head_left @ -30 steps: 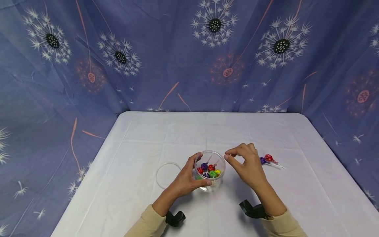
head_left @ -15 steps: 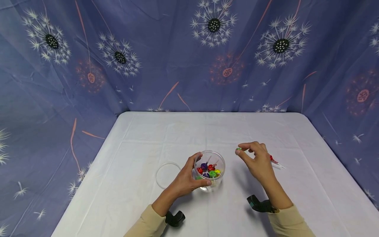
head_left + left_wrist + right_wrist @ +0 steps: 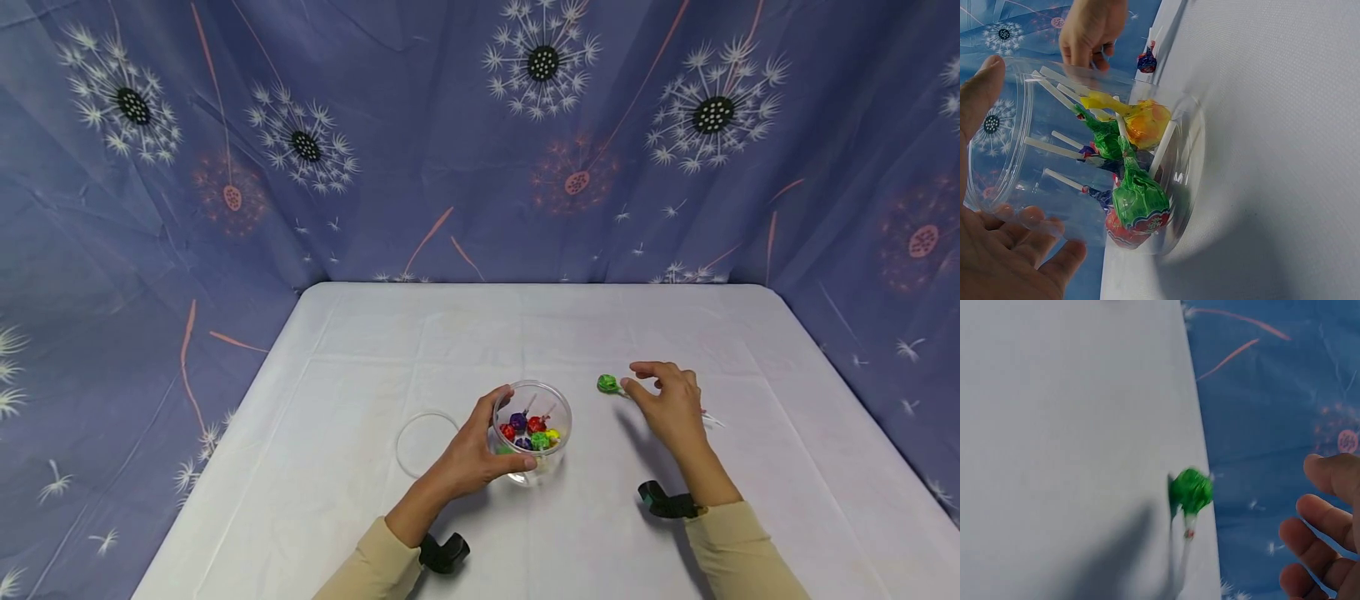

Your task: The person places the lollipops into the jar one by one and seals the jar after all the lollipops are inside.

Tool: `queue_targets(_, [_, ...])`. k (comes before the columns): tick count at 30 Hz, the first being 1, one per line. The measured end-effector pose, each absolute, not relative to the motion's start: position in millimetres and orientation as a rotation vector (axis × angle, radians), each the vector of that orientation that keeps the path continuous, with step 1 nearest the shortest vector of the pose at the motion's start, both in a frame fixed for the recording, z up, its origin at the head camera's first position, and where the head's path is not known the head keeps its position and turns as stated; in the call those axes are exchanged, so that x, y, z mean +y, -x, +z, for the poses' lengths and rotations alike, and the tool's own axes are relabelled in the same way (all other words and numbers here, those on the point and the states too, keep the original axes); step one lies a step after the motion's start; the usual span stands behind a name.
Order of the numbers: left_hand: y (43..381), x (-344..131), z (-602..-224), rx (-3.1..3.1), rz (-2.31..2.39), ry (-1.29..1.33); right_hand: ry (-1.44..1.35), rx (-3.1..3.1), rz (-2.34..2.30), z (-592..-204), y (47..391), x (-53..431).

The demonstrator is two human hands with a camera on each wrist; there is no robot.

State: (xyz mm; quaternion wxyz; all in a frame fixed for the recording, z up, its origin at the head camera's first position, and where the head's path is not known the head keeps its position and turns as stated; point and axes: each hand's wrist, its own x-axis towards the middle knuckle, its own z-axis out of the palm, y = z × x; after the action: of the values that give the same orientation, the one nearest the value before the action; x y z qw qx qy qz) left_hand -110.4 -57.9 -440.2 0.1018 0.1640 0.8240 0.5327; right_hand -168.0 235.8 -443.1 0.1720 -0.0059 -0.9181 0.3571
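Note:
My left hand (image 3: 471,452) grips a clear plastic jar (image 3: 553,460) around its side, thumb toward the front. The jar stands on the table with its mouth uncovered. Inside are several wrapped lollipops, among them a yellow one (image 3: 1147,124) and a green one (image 3: 1140,201), their white sticks pointing various ways. Another green lollipop (image 3: 607,383) lies on the cloth right of the jar. Just beside it my right hand (image 3: 667,408) hovers with loosely bent fingers, apart from the candy in the right wrist view and holding nothing.
A clear round lid or ring (image 3: 426,413) lies left of the jar, partly behind my left hand. White lollipop sticks (image 3: 715,421) show past my right hand; a dark blue wrapped lollipop (image 3: 1147,61) appears there in the left wrist view. A patterned curtain (image 3: 480,167) surrounds the white-covered table.
My right hand has moved right, away from the jar, and let go of the green lollipop, which now lies on the cloth. The left hand and jar have stayed put.

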Motion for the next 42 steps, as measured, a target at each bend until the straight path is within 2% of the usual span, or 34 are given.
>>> queue_targets(14, [110.9, -57.1, -440.3, 2.435, 1.567, -0.48, -0.009, -2.796, 0.667, -463.6, 176.3, 248.7])
queue_targets(42, [109.7, -56.9, -440.1, 2.433, 1.572, -0.481, -0.053, -2.801, 0.576, -474.5, 179.0, 252.8])
